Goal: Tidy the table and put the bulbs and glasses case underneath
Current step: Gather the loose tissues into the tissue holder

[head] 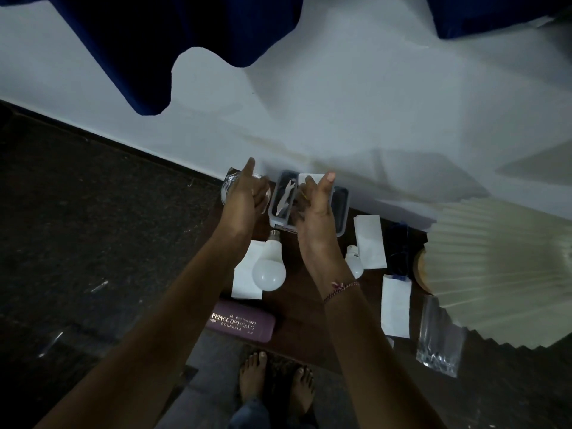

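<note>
A large white bulb (268,267) lies on the small dark table (295,308), with a smaller bulb (354,264) to its right, partly behind my right wrist. The maroon glasses case (241,324) lies at the table's near left edge. My left hand (244,195) is curled around a clear glass (228,184) at the far left corner. My right hand (315,205) is over a clear plastic container (340,212), finger and thumb pinching a white paper (309,177) at its far rim.
White paper slips (370,243) (395,308) (246,283) lie on the table, with a dark blue item (399,249) and a clear plastic bag (439,339). A pleated lampshade (501,264) overhangs the right side. The white wall is behind, and my bare feet (275,382) are below.
</note>
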{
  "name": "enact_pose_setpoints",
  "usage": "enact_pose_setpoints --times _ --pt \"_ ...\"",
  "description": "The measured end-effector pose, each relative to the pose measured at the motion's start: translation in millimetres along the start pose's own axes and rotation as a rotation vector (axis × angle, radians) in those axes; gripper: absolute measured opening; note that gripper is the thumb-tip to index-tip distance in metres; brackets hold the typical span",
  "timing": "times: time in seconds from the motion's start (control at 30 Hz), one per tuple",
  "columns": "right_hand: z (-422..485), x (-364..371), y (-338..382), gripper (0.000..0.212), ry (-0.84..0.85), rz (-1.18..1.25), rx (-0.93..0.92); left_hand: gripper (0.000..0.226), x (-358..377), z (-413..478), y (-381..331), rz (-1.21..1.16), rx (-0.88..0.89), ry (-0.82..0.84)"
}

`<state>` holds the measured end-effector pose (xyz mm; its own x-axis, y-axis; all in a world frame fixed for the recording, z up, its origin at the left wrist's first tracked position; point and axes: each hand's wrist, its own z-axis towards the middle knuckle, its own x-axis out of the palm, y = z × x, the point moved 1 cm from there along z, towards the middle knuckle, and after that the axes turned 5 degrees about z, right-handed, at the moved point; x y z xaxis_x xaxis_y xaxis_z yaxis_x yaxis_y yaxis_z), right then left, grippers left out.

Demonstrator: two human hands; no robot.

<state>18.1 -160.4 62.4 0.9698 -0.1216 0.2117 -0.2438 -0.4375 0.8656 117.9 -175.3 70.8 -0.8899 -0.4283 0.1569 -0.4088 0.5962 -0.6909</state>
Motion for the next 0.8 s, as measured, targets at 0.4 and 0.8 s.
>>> enact_pose_setpoints --times 0.4,0.8 --pt "-93 27 -93 0.039 -0.024 -0.077 0.1 0.03 -85 -8 76 0.277 -0.018 -0.17" --pt "-88 35 -145 0.023 0.004 -0.145 0.231 0.034 -98 1 100 0.505 -0.179 -0.126"
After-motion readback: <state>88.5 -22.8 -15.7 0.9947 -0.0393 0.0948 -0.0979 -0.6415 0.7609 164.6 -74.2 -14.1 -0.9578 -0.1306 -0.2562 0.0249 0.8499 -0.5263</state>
